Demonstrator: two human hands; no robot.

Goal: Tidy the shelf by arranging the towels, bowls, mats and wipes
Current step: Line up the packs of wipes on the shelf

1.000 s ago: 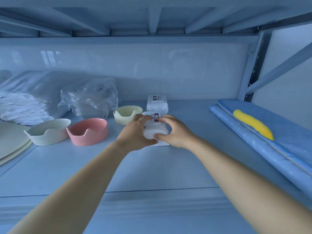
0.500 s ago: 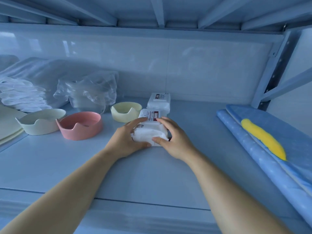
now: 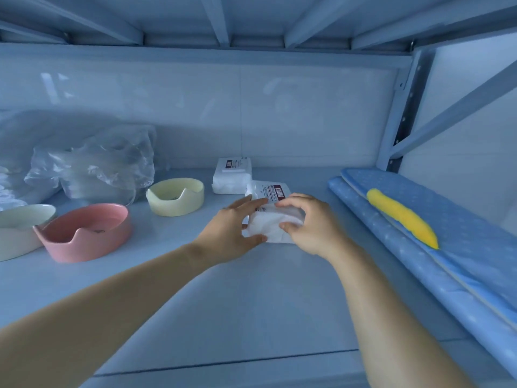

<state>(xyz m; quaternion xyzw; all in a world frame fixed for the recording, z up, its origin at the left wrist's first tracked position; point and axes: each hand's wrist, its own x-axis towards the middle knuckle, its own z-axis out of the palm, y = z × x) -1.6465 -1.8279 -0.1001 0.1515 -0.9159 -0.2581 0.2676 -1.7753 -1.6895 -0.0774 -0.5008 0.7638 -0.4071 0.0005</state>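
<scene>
Left hand [image 3: 233,231]: fingers pressed on the left side of the near wipes pack [image 3: 272,219]
Right hand [image 3: 309,224]: closed around the right side of the same pack
Near wipes pack: on the shelf [image 3: 223,303], middle
Second wipes pack [image 3: 232,176]: just behind it
Bowls: cream bowl [image 3: 175,196], pink bowl [image 3: 86,232], white bowl [image 3: 19,229], at left
Mats [image 3: 436,233]: blue, at right

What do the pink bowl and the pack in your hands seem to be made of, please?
Pink bowl: probably smooth ceramic or hard plastic, going by its soft sheen. Wipes pack: soft white plastic film, creasing between the left hand and right hand.
</scene>
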